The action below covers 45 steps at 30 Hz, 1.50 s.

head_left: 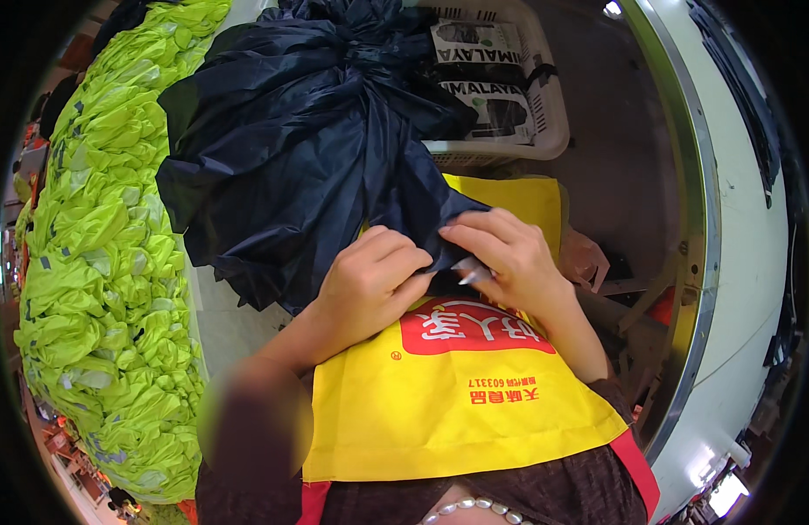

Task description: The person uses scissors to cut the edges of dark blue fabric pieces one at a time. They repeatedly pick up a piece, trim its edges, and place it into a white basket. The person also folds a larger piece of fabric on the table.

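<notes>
A large bunched piece of dark navy fabric (282,166) with a thin, shiny look spreads in folds in front of me, gathered tightly at its far end. My left hand (374,276) is closed on its near edge, fingers curled and thumb pressed in. To the right, my right hand (514,258) pinches a corner of the same fabric between thumb and fingers. A small silver pointed blade (470,271) pokes out from under the right fingers; its handle is hidden in the palm. Both hands are just above my yellow apron (474,411) with a red printed patch.
A long heap of bright lime-yellow fabric pieces (107,262) lies along the left. Behind the navy fabric stands a white plastic basket (553,114) holding printed packages (501,114). A pale tabletop (746,262) with a metal edge curves down the right side.
</notes>
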Each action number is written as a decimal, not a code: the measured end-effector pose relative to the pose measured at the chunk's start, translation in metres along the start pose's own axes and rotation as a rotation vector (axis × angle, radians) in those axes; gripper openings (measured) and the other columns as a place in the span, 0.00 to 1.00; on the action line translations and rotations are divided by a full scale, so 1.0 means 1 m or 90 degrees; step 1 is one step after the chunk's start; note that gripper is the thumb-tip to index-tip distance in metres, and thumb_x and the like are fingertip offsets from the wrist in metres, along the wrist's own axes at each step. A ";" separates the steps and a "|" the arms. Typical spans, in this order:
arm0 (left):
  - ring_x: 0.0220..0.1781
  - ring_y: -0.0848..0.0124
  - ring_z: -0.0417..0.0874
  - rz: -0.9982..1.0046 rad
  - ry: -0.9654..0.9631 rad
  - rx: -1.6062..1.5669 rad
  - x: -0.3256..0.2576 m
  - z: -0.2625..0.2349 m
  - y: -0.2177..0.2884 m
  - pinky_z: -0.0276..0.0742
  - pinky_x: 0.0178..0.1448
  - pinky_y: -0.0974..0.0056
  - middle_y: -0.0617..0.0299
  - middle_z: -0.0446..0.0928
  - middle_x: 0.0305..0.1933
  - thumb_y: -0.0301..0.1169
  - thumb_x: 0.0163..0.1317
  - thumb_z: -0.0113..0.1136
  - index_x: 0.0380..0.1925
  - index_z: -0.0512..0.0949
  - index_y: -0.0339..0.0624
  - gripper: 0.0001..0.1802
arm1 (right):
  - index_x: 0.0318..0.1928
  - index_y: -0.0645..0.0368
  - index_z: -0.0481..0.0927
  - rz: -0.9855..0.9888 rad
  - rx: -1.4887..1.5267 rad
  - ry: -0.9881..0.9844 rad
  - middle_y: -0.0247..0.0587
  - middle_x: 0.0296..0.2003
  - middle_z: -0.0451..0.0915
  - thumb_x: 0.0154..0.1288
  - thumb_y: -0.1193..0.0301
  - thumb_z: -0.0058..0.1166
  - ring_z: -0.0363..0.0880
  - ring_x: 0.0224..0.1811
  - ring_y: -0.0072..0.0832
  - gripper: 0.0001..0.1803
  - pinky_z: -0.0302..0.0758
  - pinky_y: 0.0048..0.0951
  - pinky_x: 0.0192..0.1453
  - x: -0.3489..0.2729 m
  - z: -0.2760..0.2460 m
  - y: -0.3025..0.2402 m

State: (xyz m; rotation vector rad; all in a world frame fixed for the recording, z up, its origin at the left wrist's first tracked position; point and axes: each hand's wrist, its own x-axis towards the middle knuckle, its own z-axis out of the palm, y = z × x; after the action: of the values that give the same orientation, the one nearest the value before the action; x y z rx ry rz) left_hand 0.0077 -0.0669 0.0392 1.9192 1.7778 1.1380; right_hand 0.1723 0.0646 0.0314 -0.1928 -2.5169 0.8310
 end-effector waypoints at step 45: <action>0.37 0.66 0.76 -0.129 0.046 -0.252 0.010 0.083 -0.039 0.72 0.39 0.67 0.56 0.71 0.39 0.24 0.50 0.60 0.31 0.78 0.38 0.07 | 0.47 0.59 0.72 0.678 1.081 0.790 0.44 0.41 0.77 0.66 0.68 0.44 0.77 0.42 0.36 0.12 0.75 0.39 0.50 -0.043 0.007 0.065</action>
State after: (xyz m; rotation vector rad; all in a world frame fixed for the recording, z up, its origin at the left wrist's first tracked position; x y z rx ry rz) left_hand 0.0371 -0.0250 -0.0373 1.4537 1.5896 1.3754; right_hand 0.2057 0.1018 -0.0292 -0.9821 -0.0085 1.9549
